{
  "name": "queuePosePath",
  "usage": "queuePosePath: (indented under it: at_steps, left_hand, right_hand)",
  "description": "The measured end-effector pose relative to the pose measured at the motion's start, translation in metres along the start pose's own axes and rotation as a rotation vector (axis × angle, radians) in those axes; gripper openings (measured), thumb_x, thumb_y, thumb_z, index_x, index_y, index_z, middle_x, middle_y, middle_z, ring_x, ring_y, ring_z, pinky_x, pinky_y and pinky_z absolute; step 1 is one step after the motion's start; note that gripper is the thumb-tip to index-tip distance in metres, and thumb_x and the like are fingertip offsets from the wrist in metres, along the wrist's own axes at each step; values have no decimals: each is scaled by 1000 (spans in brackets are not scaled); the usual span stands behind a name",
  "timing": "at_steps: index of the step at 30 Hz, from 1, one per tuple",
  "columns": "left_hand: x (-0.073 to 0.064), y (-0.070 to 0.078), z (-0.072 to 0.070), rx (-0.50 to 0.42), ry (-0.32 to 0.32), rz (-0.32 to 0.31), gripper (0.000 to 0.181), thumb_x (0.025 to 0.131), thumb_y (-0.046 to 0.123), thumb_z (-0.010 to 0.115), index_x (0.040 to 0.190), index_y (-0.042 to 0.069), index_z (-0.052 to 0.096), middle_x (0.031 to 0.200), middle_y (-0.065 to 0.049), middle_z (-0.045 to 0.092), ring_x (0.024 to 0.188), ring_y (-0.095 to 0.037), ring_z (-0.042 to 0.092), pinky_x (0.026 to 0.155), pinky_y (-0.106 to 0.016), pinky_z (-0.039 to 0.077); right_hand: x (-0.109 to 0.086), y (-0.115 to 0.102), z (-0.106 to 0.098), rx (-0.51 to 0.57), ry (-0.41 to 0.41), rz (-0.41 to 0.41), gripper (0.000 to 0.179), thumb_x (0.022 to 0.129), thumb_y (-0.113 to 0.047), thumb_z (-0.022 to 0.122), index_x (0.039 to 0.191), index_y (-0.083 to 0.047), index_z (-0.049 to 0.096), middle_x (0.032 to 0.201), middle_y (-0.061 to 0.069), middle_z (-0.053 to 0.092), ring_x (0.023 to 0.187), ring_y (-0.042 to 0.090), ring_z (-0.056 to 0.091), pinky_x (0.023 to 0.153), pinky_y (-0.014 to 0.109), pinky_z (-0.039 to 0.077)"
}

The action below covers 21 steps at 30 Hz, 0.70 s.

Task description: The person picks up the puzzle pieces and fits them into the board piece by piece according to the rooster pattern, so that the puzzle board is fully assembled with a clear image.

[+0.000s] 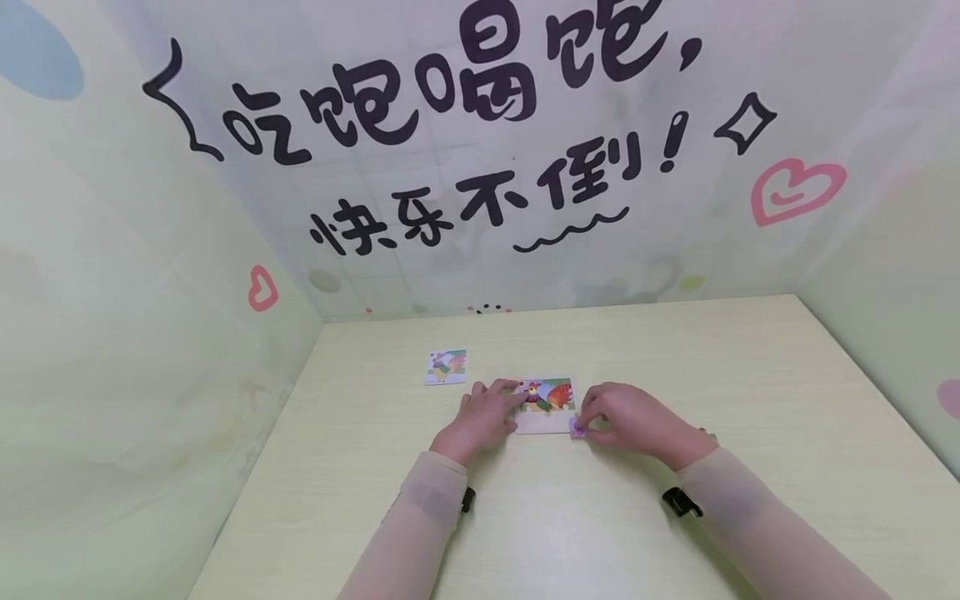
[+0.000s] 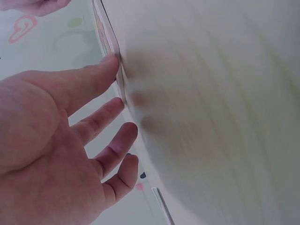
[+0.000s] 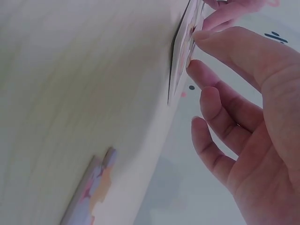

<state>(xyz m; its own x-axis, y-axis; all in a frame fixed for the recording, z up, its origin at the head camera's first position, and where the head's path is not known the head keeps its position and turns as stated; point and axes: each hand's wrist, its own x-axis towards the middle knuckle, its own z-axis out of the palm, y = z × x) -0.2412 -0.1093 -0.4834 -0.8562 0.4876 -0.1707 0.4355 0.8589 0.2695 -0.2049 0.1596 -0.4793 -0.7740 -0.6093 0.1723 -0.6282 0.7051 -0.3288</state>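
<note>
A shallow puzzle tray lies on the table, its upper part filled with a colourful rooster picture and its front strip pale and bare. My left hand is at the tray's left side, with the index finger reaching over the picture. In the left wrist view the thumb touches the tray's edge and the other fingers are loosely bent. At the front right corner, my right hand pinches a small purple puzzle piece between thumb and index finger. The piece overlaps the tray's right edge.
A square picture card with a paler rooster lies behind the left hand. Near the right wrist lies another puzzle piece, mostly hidden from the head view. A printed cloth wall stands along the table's back edge.
</note>
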Motion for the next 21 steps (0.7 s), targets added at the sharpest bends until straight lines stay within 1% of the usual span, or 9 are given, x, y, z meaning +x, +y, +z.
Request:
queuePosePath:
  at_steps: [8,15,21]
  left_hand:
    - [0,1,1,11,-3,-2,59,98,23,71,153,29,52,165,3,39,130,-31,43,101,-49,41]
    - [1,2,1,3,-7,-1,58,98,21,70,153,28,51,165,2,38,132,-33,43,108,-56,39]
    - [3,1,3,14,-1,-6,57,99,23,70,153,29,52,165,5,38,130,-31,44,106,-53,40]
  right_hand:
    - [8,-1,4,-19,7,-23,7,85,-22,86,92,-21,84,96,-6,73,87,12,66,83,36,58]
    - [17,-7,8,-23,21,-27,8,85,-25,86,91,-20,84,95,-6,73,87,13,67,83,37,58]
    - [27,-11,10,-40,45,-28,7,83,-24,87,89,-21,84,93,-7,74,87,14,68,83,38,58]
